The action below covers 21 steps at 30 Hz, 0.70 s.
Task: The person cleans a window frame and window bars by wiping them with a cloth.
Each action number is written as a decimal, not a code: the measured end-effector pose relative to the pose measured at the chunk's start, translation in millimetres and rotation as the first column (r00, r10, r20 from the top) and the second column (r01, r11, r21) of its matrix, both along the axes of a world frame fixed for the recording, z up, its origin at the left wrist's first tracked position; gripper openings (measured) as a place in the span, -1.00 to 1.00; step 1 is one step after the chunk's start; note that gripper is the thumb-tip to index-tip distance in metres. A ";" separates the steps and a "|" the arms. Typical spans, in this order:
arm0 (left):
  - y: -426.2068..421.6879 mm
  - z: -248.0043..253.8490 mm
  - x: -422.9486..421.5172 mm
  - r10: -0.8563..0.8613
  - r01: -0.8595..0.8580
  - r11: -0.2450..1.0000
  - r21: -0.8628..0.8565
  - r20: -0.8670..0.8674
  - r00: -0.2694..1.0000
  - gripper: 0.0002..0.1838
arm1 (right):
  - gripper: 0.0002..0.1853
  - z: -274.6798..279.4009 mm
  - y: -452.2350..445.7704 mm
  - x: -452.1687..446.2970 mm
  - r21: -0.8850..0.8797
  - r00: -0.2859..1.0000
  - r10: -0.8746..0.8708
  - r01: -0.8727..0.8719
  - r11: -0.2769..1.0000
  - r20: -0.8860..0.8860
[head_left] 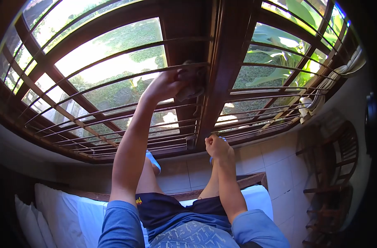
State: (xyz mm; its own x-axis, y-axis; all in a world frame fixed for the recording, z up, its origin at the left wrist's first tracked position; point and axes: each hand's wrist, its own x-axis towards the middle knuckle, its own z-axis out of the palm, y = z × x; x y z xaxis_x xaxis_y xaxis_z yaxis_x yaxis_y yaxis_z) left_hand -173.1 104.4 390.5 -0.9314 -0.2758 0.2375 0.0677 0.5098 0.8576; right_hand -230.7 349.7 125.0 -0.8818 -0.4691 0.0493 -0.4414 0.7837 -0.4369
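My left hand (pixel 167 86) is raised to the dark wooden window frame (pixel 225 49), with its fingers closed on a crumpled, dull-coloured cloth (pixel 190 86). That cloth lies against the frame's upright, in shadow, so its edges are hard to see. Horizontal metal bars (pixel 126 78) run close around this hand. Lower down, my right hand (pixel 218 146) is curled closed near the bottom of the window, just in front of the sill. Whatever its fingers may hold is hidden.
Under my legs is a bed with a white sheet (pixel 89 217) and a wooden edge (pixel 252 180). Pillows (pixel 29 223) lie at the left. A wooden chair (pixel 341 161) stands on the tiled floor (pixel 275 165) at right. A tied pale curtain (pixel 314 101) hangs beside the window.
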 end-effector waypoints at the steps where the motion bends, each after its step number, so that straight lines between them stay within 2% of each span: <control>1: 1.2 -4.9 2.9 0.000 0.003 0.999 0.034 -0.095 0.995 -0.77 | -0.71 -1.2 1.9 1.9 0.000 1.000 -0.002 0.002 1.000 0.012; 2: 0.8 -8.5 5.1 0.005 0.008 0.998 0.066 -0.189 0.982 -0.77 | -0.71 -2.4 2.6 3.9 0.000 1.000 -0.003 0.003 1.000 0.023; 3: -0.3 -9.4 6.8 0.006 0.006 0.998 0.067 -0.186 0.983 -0.77 | -0.71 -3.2 2.6 5.9 0.001 1.000 -0.002 0.002 1.000 0.027; 8: -4.7 -2.5 4.2 0.014 -0.014 1.000 0.004 -0.040 0.999 -0.78 | -0.71 -0.8 5.2 4.0 0.021 1.000 0.001 -0.001 1.000 -0.007; 12: 1.1 11.9 0.1 0.020 -0.001 0.996 -0.087 0.215 0.976 -0.79 | -0.72 -2.5 6.5 5.6 -0.032 0.999 0.014 -0.015 0.999 -0.039; 13: -0.2 10.2 1.1 0.024 -0.005 0.996 -0.086 0.214 0.976 -0.79 | -0.72 -1.5 5.6 5.8 -0.031 0.999 0.017 -0.018 0.999 -0.041; 17: -6.2 -10.1 1.1 -0.014 0.013 0.999 -0.040 -0.030 0.999 -0.80 | -0.71 0.7 5.8 6.3 -0.029 0.999 0.009 -0.011 1.000 -0.037; 21: -14.1 -18.8 -0.1 -0.033 0.039 0.998 0.057 -0.095 0.995 -0.76 | -0.69 5.9 4.2 11.4 -0.052 1.000 0.012 -0.013 0.999 -0.017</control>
State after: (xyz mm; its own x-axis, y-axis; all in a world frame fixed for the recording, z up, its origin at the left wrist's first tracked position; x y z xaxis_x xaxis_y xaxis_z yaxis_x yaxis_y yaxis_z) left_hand -173.1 90.3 371.7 -0.9151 -0.2586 0.3093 0.1671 0.4549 0.8747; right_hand -219.2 353.9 130.9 -0.8746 -0.4766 0.0888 -0.4587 0.7542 -0.4698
